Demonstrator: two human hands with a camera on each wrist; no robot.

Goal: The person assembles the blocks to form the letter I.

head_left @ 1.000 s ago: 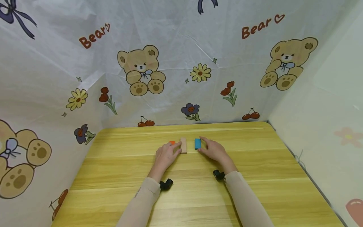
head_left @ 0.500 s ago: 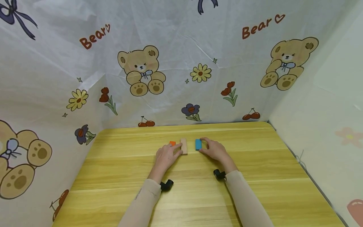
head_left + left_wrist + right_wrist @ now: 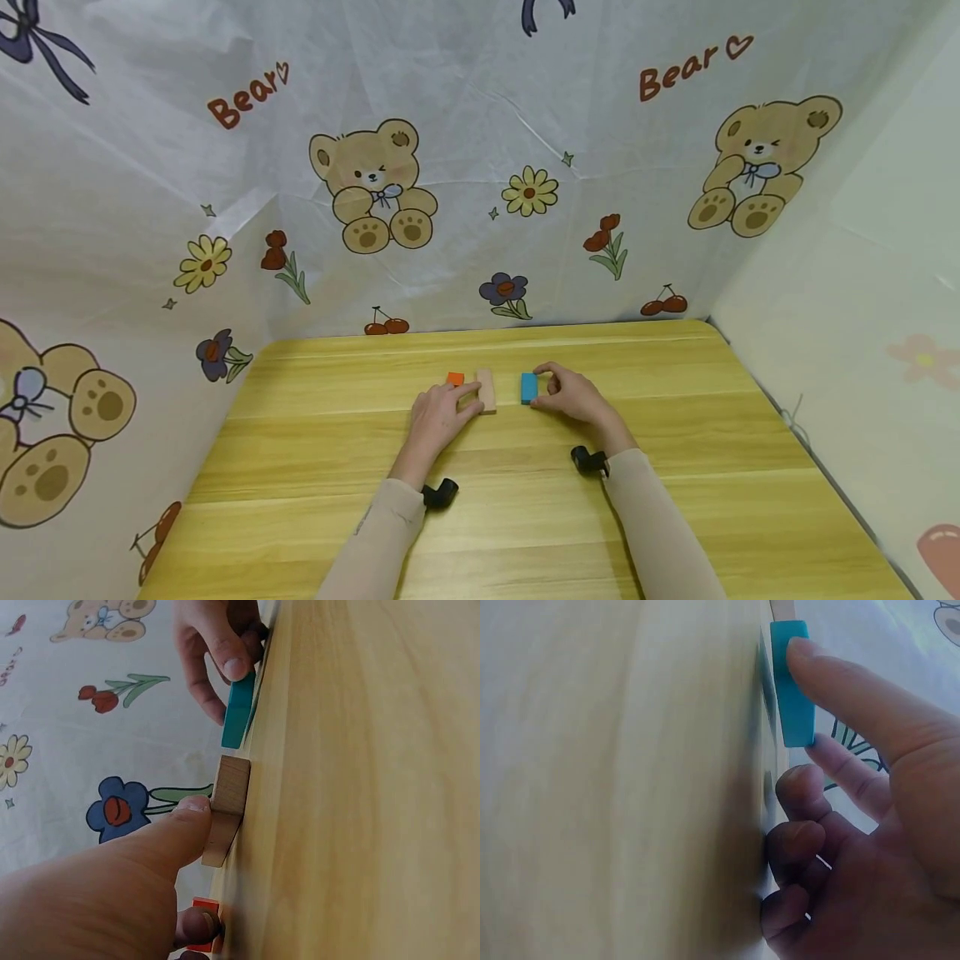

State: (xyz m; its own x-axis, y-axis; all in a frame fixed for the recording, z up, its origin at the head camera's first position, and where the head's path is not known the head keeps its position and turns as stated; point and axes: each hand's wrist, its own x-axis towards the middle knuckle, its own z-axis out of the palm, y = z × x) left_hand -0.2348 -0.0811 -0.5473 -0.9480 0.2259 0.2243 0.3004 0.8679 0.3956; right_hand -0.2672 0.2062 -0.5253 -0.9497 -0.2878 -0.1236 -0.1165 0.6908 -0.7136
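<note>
My right hand [image 3: 573, 395] pinches a small blue block [image 3: 529, 388] between thumb and index finger at its two ends. In the right wrist view the thumb presses the near end of the blue block [image 3: 795, 690], and the other fingers curl beneath the palm. Whether the block touches the table or hangs just above it, I cannot tell. To its left lies a longer plain wooden block [image 3: 487, 392]. My left hand [image 3: 438, 417] rests beside that block, its thumb touching the left side [image 3: 229, 799]. An orange-red block [image 3: 455, 378] sits behind the left fingers, partly hidden by them.
The blocks stand towards the back of a wood-grain table [image 3: 510, 517]. A white cloth [image 3: 465, 100] with printed bears and flowers hangs behind it. A small black camera sits on each wrist, at the left sleeve [image 3: 441, 494] and right sleeve [image 3: 587, 460].
My right hand has shifted slightly right and towards me with the blue block, widening the gap to the wooden block. The wooden block has slid slightly towards me; the left hand is nearly still.
</note>
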